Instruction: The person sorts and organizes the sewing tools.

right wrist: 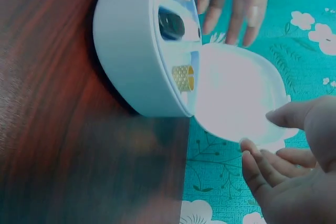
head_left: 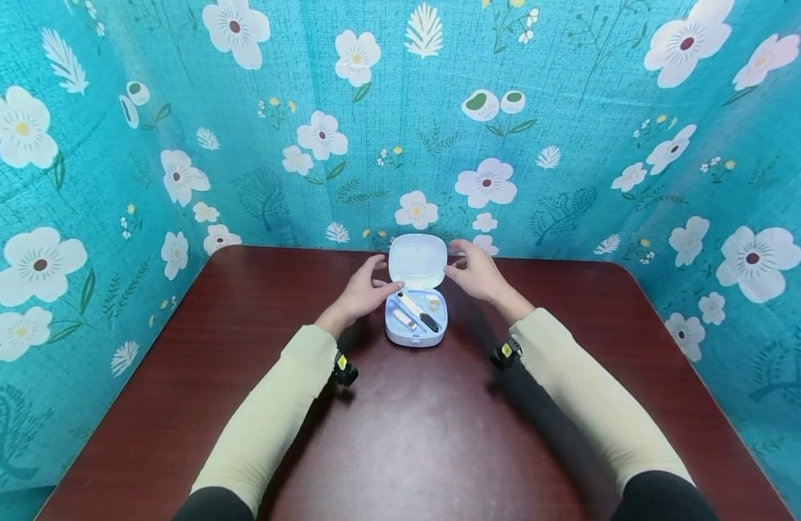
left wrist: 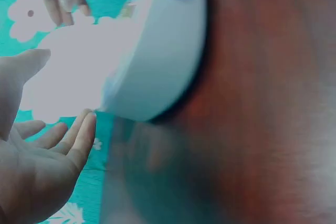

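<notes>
A small pale blue-white case (head_left: 416, 339) stands on the table with its rounded lid (head_left: 417, 257) raised at the back. Inside lie a long white tool with a black end (head_left: 429, 321), a short slim white piece (head_left: 404, 318) and a gold dimpled thimble ring (right wrist: 182, 78). My left hand (head_left: 363, 291) is at the case's left side, fingers spread beside the lid and thumb reaching toward the hinge. On the other side my right hand (head_left: 478, 275) has its thumb at the lid's right edge, its fingers loosely bent past that edge. In the left wrist view glare washes out the lid.
The dark red-brown table (head_left: 426, 434) has rounded far corners. A teal flowered cloth (head_left: 387, 145) hangs close behind it and along both sides. Black cameras are strapped on both wrists over pale sleeves (head_left: 270, 405).
</notes>
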The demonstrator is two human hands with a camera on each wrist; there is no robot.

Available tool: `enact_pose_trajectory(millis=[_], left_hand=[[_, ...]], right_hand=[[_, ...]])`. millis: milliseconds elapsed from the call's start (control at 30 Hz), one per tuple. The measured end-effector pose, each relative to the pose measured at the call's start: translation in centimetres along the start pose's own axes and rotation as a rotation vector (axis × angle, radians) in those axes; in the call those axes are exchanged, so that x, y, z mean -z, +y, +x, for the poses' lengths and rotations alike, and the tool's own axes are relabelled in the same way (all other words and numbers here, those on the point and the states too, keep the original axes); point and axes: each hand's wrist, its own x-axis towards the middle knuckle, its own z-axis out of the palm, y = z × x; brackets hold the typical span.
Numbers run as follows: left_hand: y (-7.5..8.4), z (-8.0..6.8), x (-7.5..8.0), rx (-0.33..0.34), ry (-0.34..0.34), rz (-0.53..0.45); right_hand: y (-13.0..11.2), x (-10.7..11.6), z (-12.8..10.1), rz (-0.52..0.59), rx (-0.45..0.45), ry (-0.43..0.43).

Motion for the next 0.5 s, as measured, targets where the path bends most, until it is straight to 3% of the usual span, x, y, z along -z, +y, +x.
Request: enact_pose_trajectory(millis=[200,500], left_hand=[[1.6,1.2,1.2,-0.019,-0.001,-0.022],[1.9,1.6,1.2,-0.031,-0.036,-0.044]], right_hand=[[0.3,0.1,1.1,0.013,0.018,-0.02],[0.6,0.2,0.9,0.03,0.032,-0.048]])
